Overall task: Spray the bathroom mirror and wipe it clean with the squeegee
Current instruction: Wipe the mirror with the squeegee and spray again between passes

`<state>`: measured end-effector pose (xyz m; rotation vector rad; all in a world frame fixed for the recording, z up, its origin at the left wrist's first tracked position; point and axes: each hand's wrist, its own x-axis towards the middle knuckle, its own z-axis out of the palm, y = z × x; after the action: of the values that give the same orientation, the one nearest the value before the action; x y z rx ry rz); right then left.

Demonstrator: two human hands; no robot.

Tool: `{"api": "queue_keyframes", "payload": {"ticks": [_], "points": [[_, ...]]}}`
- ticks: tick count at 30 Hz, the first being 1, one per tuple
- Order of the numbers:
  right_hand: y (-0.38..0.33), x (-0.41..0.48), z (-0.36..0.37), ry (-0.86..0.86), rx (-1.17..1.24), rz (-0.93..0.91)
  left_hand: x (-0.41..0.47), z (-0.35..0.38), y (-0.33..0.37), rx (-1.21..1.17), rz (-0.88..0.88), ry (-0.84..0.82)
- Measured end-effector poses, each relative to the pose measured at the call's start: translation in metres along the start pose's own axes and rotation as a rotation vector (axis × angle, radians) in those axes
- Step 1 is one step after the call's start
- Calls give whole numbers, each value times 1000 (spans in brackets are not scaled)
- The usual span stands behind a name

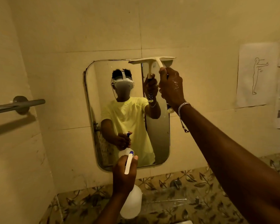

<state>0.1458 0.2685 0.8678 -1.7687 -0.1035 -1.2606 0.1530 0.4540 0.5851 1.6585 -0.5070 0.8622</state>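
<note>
A rounded rectangular mirror [158, 136] hangs on the tiled wall and reflects a person in a yellow shirt. My right hand [170, 86], wet, grips the handle of a white squeegee [152, 60]. Its blade lies level across the mirror's top right edge. My left hand [124, 177] holds a white spray bottle [132, 202] by the neck, below the mirror's bottom edge, with its nozzle and trigger pointing up toward the glass.
A grey metal towel bar [18, 105] sticks out from the left wall. Paper sheets [255, 75] are taped to the wall on the right. Leaf-patterned tiles [200, 188] and a small metal tap fitting [175, 183] run below the mirror.
</note>
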Motion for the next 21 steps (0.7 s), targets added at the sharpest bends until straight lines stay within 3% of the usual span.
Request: {"api": "queue_keyframes", "payload": {"ticks": [6, 11, 18, 21], "points": [[28, -12, 9, 62, -74, -85, 4, -6, -3, 24, -14, 1], [88, -98, 4, 56, -57, -73, 9, -10, 1, -3, -19, 9], [178, -244, -6, -30, -111, 108, 9, -15, 2, 50, -5, -2], [204, -300, -6, -78, -112, 276, 5, -15, 5, 62, -7, -9]]}}
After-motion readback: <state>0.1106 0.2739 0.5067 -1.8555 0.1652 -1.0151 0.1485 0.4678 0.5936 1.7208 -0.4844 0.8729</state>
